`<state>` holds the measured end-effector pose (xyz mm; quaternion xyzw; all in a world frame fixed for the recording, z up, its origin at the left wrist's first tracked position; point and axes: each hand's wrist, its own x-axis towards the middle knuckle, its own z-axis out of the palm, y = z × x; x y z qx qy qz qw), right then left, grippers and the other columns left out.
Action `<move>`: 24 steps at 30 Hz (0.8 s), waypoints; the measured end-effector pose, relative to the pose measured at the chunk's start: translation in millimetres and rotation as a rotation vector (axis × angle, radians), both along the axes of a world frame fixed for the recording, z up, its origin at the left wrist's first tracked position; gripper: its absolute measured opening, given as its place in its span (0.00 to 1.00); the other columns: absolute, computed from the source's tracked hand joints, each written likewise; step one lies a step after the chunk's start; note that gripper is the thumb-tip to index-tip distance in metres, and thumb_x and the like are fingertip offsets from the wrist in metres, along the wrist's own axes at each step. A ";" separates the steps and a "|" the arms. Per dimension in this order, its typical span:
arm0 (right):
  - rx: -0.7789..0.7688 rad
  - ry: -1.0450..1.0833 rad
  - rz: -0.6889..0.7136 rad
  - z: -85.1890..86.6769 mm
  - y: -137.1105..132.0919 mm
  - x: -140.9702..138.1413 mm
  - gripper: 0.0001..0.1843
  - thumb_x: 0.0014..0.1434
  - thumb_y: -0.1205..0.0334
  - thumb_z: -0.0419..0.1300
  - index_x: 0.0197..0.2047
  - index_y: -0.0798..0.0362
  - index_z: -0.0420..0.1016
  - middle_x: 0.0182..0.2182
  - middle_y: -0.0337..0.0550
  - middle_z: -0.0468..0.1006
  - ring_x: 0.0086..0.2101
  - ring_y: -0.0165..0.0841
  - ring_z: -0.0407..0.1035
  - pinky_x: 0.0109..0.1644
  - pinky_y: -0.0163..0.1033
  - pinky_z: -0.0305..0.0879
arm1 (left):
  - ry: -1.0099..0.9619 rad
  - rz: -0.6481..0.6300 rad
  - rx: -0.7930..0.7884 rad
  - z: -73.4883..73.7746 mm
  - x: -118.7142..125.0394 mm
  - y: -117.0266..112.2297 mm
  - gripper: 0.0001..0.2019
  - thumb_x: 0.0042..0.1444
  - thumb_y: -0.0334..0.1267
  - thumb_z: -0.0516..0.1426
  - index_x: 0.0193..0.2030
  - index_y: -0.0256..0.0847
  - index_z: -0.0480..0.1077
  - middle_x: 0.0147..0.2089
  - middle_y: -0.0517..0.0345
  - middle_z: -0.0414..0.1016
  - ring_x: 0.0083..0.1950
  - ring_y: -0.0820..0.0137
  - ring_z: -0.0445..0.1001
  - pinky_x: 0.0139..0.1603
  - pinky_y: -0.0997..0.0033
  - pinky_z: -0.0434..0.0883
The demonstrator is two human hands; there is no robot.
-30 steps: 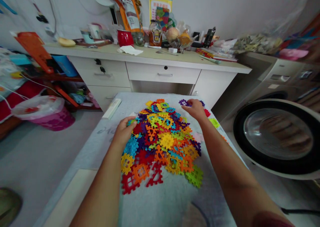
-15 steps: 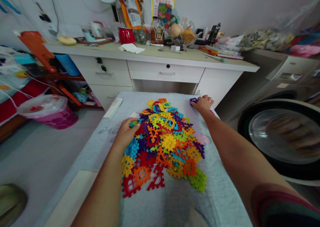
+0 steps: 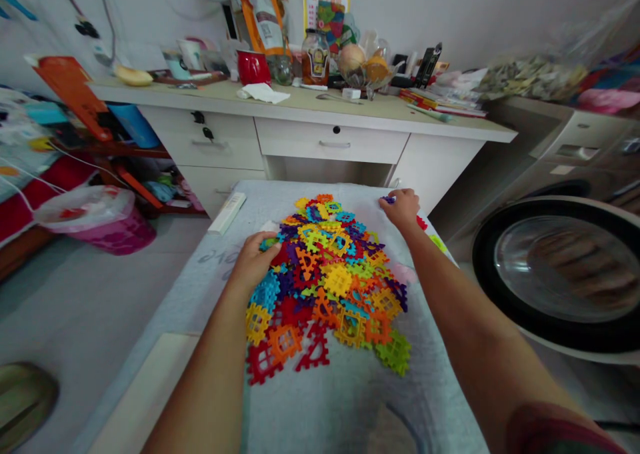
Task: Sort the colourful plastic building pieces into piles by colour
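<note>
A heap of colourful plastic interlocking tiles (image 3: 330, 281) lies on a grey cloth-covered table (image 3: 325, 401). My left hand (image 3: 255, 261) rests on the heap's left side, fingers curled over a green-blue tile. At the far right corner of the table, my right hand (image 3: 403, 207) covers a purple tile (image 3: 387, 200) that lies apart from the heap; whether it grips the tile I cannot tell. A red tile (image 3: 423, 223) and a green tile (image 3: 439, 243) lie near the right edge.
A white remote-like bar (image 3: 227, 213) lies at the table's far left. Beyond stands a cluttered white desk (image 3: 330, 141) with drawers. A washing machine door (image 3: 560, 267) is close on the right, a pink bin (image 3: 100, 224) on the floor at left.
My right hand reached from the heap's far side out to the purple tile at the far right corner, then drew slightly back. My left hand stayed on the heap.
</note>
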<state>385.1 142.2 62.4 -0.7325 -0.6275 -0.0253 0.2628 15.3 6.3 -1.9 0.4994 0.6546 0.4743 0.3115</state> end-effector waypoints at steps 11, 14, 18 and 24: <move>-0.280 0.278 0.615 13.2 -108.1 -60.7 0.12 0.59 0.57 0.62 0.43 0.54 0.78 0.31 0.40 0.78 0.31 0.31 0.69 0.36 0.35 0.63 | -0.047 0.076 0.008 -2.1 -0.4 1.9 0.20 0.47 0.44 0.63 0.48 0.43 0.76 0.46 0.55 0.75 0.48 0.65 0.74 0.58 0.61 0.70; -0.263 0.315 0.564 7.1 -115.5 -75.3 0.07 0.57 0.62 0.61 0.39 0.53 0.77 0.28 0.37 0.76 0.28 0.30 0.67 0.34 0.35 0.61 | 0.009 0.072 0.005 -3.6 -1.1 2.3 0.19 0.49 0.44 0.62 0.48 0.42 0.76 0.48 0.54 0.74 0.50 0.64 0.73 0.60 0.60 0.69; -0.219 0.400 0.550 3.2 -125.7 -83.2 0.06 0.54 0.68 0.58 0.36 0.52 0.74 0.26 0.35 0.73 0.28 0.30 0.66 0.34 0.34 0.61 | 0.109 0.061 0.009 -3.3 -0.6 1.5 0.18 0.49 0.44 0.61 0.47 0.42 0.76 0.53 0.52 0.73 0.55 0.61 0.72 0.63 0.59 0.67; -0.071 0.177 0.677 6.4 -160.5 -86.6 0.07 0.53 0.71 0.59 0.34 0.51 0.72 0.38 0.44 0.74 0.43 0.38 0.67 0.51 0.42 0.63 | 0.194 0.025 0.012 -6.4 -2.1 3.7 0.18 0.51 0.45 0.60 0.49 0.42 0.76 0.56 0.50 0.72 0.59 0.59 0.71 0.65 0.58 0.65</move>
